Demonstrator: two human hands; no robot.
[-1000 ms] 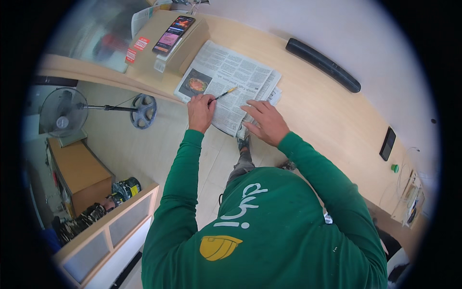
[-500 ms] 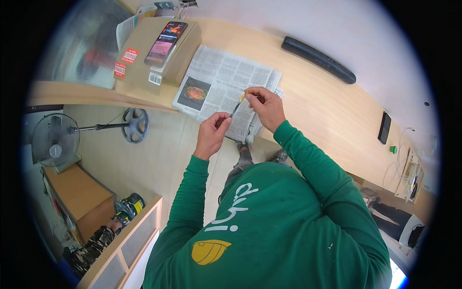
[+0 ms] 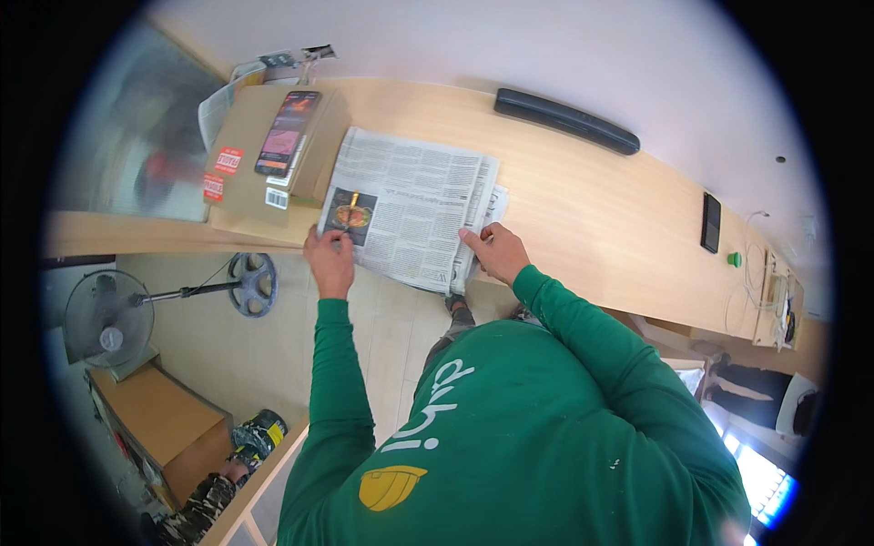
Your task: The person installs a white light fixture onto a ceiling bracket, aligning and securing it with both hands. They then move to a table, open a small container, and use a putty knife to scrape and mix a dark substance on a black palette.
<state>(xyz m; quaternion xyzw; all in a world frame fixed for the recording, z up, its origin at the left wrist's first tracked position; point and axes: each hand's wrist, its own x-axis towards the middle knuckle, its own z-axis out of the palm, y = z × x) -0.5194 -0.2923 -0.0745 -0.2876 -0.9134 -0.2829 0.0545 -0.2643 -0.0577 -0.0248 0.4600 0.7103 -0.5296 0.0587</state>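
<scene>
A folded newspaper lies on the wooden counter, its near part reaching over the front edge. My left hand is closed at the paper's near left corner, fingertips gripping the edge. On the right side, my right hand pinches the paper's edge, thumb on top. A slim gold-and-dark stick, like a pen or thin brush, rests on the printed food photo at the paper's left. Neither hand touches it.
Left of the paper stands a cardboard box with a phone on top. A long black bar lies along the wall. Farther right are a dark phone and a green cap. A fan stands left; another person's leg shows lower left.
The slim stick has left my fingers and now lies on the newspaper's photo. My left hand moved left and my right hand moved down, both to the paper's edges. The view shifted.
</scene>
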